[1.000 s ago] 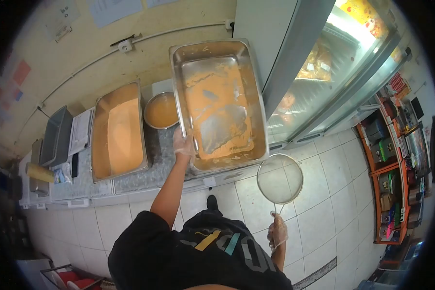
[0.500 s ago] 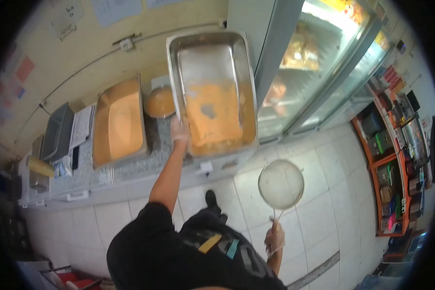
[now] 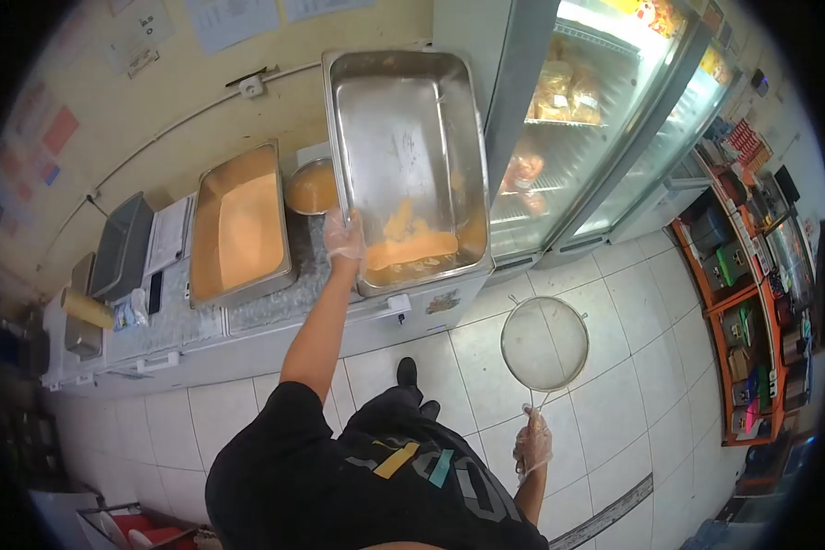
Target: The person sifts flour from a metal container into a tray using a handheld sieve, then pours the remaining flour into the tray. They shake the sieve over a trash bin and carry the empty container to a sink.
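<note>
In the head view my left hand (image 3: 344,236), in a clear plastic glove, is closed on the left rim of a large steel pan (image 3: 390,137). Orange powder (image 3: 412,249) lies banked along the pan's near end, and the bottom beyond it shows mostly bare metal. Down at the right, my gloved right hand (image 3: 533,445) grips the handle of a round mesh sieve (image 3: 544,345), held out over the floor. No powder can be made out in the mesh.
Left of the pan, a second deep pan (image 3: 286,261) holds orange powder, with a round bowl (image 3: 313,186) between them. A grey bin (image 3: 122,246), papers (image 3: 167,240) and a phone (image 3: 155,291) lie farther left. Glass-door fridges (image 3: 568,128) stand right; orange shelving (image 3: 733,312) is beyond.
The orange powder in the large pan has gathered toward its near end, baring the metal. The sieve and my right hand have shifted slightly right in view. My left hand stays on the rim.
</note>
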### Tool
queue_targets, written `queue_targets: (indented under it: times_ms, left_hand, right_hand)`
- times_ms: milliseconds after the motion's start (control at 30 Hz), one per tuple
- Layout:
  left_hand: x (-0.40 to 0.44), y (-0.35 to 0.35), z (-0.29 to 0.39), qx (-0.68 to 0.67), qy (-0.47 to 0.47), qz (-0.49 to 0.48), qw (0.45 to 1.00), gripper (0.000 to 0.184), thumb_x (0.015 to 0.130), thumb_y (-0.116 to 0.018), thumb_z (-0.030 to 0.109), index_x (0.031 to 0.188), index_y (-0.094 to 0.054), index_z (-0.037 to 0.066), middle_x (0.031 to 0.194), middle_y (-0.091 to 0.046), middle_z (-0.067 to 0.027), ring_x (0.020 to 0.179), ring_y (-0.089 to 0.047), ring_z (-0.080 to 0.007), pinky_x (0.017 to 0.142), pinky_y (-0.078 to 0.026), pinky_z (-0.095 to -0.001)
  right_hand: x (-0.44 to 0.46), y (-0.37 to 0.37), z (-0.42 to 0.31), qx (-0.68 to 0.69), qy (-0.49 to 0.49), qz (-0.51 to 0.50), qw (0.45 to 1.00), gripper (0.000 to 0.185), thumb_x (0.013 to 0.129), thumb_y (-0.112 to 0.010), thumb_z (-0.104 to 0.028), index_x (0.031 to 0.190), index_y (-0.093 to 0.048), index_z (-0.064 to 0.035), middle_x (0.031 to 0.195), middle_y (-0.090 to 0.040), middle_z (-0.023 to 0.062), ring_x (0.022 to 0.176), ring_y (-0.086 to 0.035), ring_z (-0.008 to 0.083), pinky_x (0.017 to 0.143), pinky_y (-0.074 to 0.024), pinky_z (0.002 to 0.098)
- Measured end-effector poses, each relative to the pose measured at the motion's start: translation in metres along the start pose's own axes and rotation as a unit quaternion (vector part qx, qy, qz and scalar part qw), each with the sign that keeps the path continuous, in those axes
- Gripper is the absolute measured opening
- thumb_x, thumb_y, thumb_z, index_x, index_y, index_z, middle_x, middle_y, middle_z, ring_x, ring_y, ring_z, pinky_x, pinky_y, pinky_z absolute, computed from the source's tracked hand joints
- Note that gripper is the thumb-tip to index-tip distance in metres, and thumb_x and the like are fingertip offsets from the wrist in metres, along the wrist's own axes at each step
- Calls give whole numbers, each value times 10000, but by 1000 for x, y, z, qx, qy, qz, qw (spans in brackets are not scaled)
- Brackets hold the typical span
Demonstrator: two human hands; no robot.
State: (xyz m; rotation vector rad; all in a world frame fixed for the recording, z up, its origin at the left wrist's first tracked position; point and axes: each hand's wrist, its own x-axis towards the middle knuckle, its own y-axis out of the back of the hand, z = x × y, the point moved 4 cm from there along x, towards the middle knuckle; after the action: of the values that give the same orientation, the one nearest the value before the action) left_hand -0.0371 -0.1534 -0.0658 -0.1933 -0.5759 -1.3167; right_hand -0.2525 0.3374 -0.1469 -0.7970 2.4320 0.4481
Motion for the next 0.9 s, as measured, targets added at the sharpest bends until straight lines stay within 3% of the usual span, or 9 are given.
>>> queue_targets:
  times_ms: [100, 333, 400, 500, 633, 700, 767, 800, 900]
  left_hand:
    - [31, 36, 24, 127, 20, -9, 992, 229, 815, -569, 166, 989, -580, 17, 857, -602, -153, 811, -578, -277, 727, -439, -373]
    - [132, 159, 42, -39, -12, 65, 997, 264, 800, -615, 246, 931, -606, 16, 776, -599, -172, 689, -560, -256, 651, -437, -358]
    - [163, 211, 45, 144, -17, 155, 977, 300, 797, -609, 272, 883, -611, -15, 740, -594, -184, 669, -567, -277, 639, -439, -372]
    - [212, 285, 36, 240, -70, 180, 951, 337, 800, -586, 314, 869, -610, -16, 766, -604, -205, 702, -585, -324, 659, -445, -396]
    - [265, 365, 57, 210, -7, 158, 965, 347, 814, -550, 336, 856, -609, -3, 823, -609, -224, 782, -582, -378, 693, -445, -423]
    - [304, 399, 60, 331, -155, 152, 918, 316, 819, -533, 317, 874, -615, 17, 874, -607, -226, 829, -566, -399, 718, -446, -439]
    - [322, 410, 68, 340, -227, 149, 900, 309, 821, -523, 305, 910, -613, 23, 893, -604, -225, 847, -563, -399, 730, -446, -441]
    - [328, 410, 72, 345, -299, 144, 878, 307, 823, -514, 293, 946, -610, 28, 911, -601, -225, 865, -559, -399, 741, -447, -443]
    - [371, 405, 38, 345, -265, 71, 898, 314, 815, -507, 262, 1029, -589, 47, 985, -592, -207, 914, -555, -381, 791, -451, -428]
  right_hand:
    - [-5, -8, -21, -27, -1, -21, 999, 396, 879, -473, -466, 1063, -583, -132, 468, -339, -43, 334, -309, 73, 309, -247, 239]
    - [-1, -94, -80, -49, 16, -161, 986, 388, 900, -456, -424, 1126, -551, -123, 450, -347, -38, 319, -325, 85, 295, -247, 234]
    - [6, -143, -98, -40, 20, -219, 975, 373, 910, -447, -397, 1141, -542, -120, 447, -356, -37, 317, -330, 89, 291, -254, 234]
    - [0, -227, -124, -66, 62, -332, 939, 388, 896, -470, -451, 1095, -574, -134, 499, -366, -46, 353, -335, 70, 314, -271, 238]
    - [-17, -372, -149, -73, 106, -430, 893, 341, 907, -462, -394, 1060, -583, -114, 536, -433, -24, 419, -424, 83, 364, -339, 240]
    - [-8, -452, -143, -64, 135, -465, 873, 322, 907, -463, -373, 1040, -588, -108, 551, -462, -13, 448, -458, 92, 389, -369, 243]
    - [-16, -523, -147, -176, 480, -439, 739, 291, 913, -449, -324, 1019, -597, -96, 620, -525, 31, 526, -509, 119, 459, -411, 263]
    - [-29, -549, -157, -177, 480, -440, 738, 291, 913, -449, -324, 1019, -597, -96, 620, -525, 31, 526, -509, 119, 459, -411, 263]
    - [-76, -606, -170, -302, 524, -333, 723, 287, 920, -425, -296, 1008, -601, -87, 685, -557, 67, 563, -518, 141, 497, -413, 279]
